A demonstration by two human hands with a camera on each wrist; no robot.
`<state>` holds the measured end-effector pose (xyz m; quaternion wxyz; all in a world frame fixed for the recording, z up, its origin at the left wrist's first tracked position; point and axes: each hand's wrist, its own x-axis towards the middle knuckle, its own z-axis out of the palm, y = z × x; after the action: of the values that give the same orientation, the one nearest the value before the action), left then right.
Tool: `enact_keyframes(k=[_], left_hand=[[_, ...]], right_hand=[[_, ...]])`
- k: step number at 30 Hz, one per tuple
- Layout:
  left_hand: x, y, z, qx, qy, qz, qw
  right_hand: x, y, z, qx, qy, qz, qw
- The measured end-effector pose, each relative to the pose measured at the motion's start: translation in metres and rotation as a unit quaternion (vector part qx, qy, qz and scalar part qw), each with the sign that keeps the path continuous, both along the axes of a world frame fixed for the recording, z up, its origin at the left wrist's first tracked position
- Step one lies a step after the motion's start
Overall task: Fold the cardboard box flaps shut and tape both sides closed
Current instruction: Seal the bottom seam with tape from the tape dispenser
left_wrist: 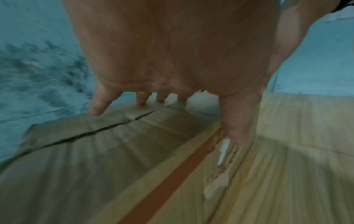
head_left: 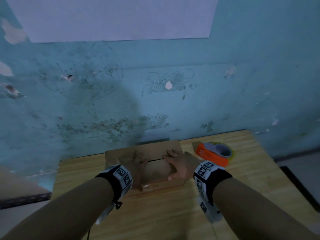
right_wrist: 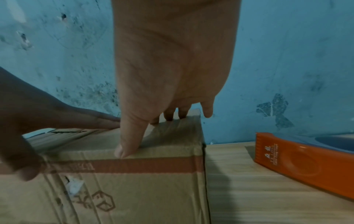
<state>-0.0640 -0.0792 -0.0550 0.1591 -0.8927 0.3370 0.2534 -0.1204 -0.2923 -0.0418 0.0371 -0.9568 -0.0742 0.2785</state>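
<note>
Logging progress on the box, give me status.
Left hand and right hand flat on the cardboard box, flaps down. Seam untaped. Tape dispenser idle on the table.

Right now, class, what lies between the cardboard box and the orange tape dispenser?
Only bare wooden table separates the cardboard box from the tape dispenser; nothing stands in the gap. The right wrist view shows it best.

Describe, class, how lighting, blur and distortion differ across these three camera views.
Head view: dim bluish light, a soft shadow on the wall above the cardboard box, wide-angle bending at the edges. Left wrist view: heavy motion streaks over flaps and table. Right wrist view: sharper, left hand dark in shadow, tape dispenser crisp.
</note>
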Motion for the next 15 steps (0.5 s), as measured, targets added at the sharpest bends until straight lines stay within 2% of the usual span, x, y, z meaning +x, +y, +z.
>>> enact_keyframes(k=[3, 10, 15], left_hand=[[-0.009, -0.032, -0.003, -0.022, -0.007, -0.037, 0.999], [-0.010, -0.094, 0.002, -0.010, 0.006, -0.014, 1.000], [-0.015, -0.137, 0.003, -0.033, -0.001, -0.004, 0.999]], right_hand=[[-0.005, -0.012, -0.003, -0.003, -0.008, -0.008, 1.000], [-0.007, -0.057, 0.001, 0.008, -0.026, -0.008, 1.000], [0.001, -0.092, 0.010, 0.150, -0.122, -0.007, 0.981]])
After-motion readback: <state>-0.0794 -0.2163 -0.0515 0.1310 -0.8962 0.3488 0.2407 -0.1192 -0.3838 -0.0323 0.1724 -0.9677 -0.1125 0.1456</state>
